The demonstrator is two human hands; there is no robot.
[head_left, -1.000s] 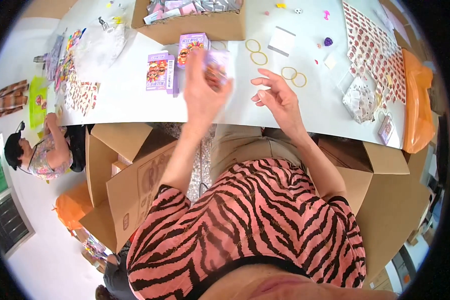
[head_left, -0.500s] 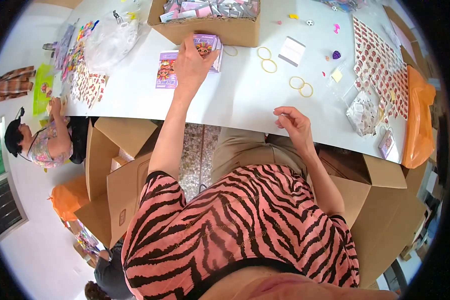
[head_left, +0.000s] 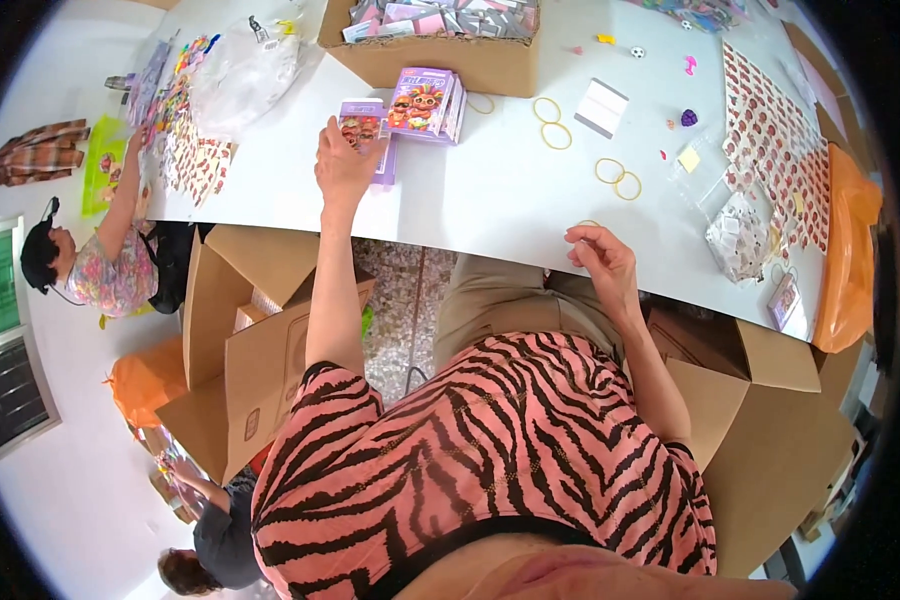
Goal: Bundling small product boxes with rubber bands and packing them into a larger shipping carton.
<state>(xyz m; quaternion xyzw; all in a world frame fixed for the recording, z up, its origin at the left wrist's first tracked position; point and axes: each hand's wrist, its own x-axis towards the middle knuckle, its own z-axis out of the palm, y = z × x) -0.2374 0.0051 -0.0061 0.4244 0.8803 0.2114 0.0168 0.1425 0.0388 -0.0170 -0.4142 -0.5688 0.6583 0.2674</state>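
Observation:
My left hand [head_left: 344,170] is closed around a small purple printed packet [head_left: 360,128], fingers on one side and thumb on the other. Under it, the edge of another purple packet [head_left: 385,168] shows; the hand hides the rest. Just to the right stands a stack of the same purple packets [head_left: 422,105], cartoon faces on the top one, in front of a cardboard box [head_left: 435,62]. At the table's near edge my right hand [head_left: 605,265] hovers with loosely bent fingers and nothing visible in it. A thin yellowish arc, perhaps a rubber band, shows by its fingertips.
Yellow rubber bands [head_left: 552,123], a white card [head_left: 602,107] and small toys lie on the white table [head_left: 470,200]. Sticker sheets [head_left: 775,140] and an orange bag [head_left: 850,250] are at the right. Open cartons [head_left: 270,370] flank me; a person [head_left: 115,255] works at the left.
My left hand has moved left from the stack to the loose packet and now grips a packet there, uncovering the stack's top. My right hand stays near the table edge. The view has shifted slightly.

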